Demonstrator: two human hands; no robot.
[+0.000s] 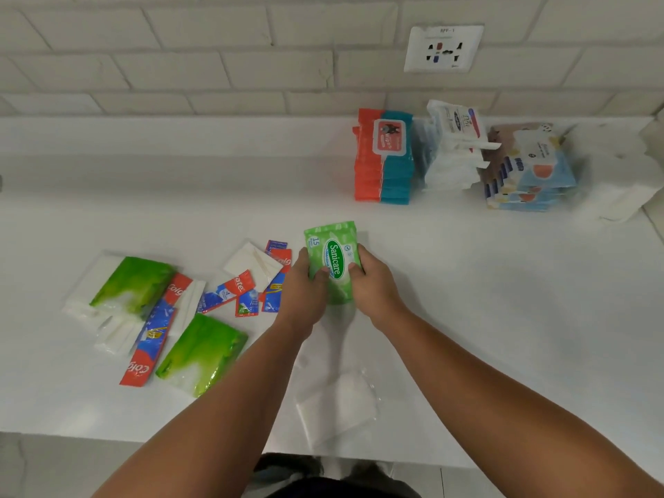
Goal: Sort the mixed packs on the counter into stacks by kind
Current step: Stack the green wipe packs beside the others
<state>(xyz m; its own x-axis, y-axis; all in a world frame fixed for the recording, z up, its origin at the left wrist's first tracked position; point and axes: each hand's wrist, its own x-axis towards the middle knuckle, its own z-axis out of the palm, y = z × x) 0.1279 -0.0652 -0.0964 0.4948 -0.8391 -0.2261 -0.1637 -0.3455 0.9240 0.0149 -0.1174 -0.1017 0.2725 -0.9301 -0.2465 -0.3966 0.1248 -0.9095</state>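
Observation:
A light green Sanicare wipes pack is held over the middle of the white counter. My left hand grips its left edge and my right hand grips its right edge, thumbs on top. To the left lie mixed packs: two green-and-white packs, red-and-blue toothpaste sachets, a long toothpaste sachet and white tissue packs. A clear pack of white tissue lies under my arms near the front edge.
At the back right stand three sorted stacks: red-and-teal wipes, white packs, and light blue packs. Folded white paper lies at the far right. A wall socket sits on the tiled wall.

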